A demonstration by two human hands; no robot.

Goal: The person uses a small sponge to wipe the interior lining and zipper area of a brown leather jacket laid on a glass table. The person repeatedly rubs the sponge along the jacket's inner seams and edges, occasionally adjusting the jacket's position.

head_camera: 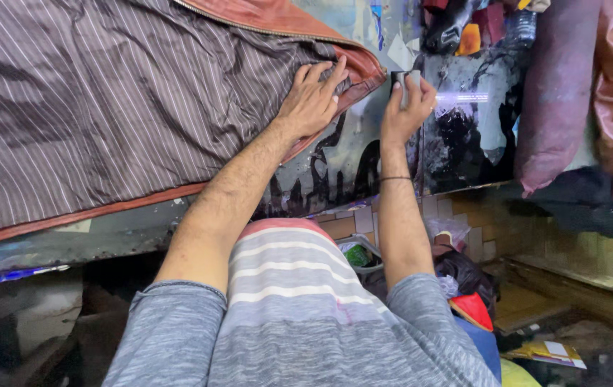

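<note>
Fingers, left hand [311, 100]: my fingers spread flat on striped lining [106, 100]
Fingers, right hand [407, 107]: clenched around small grey block [408, 80]
Beneath: paint-stained table [349, 158]

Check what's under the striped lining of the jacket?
The striped lining lies on a stained worktable, brown leather edge showing below. The left hand presses on it. Table beneath is covered.

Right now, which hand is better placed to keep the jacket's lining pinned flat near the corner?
Left. The left hand lies spread on the striped lining at the brown jacket's edge. The right hand is off the jacket, over the worktable, its grip closed on a small grey block.
</note>
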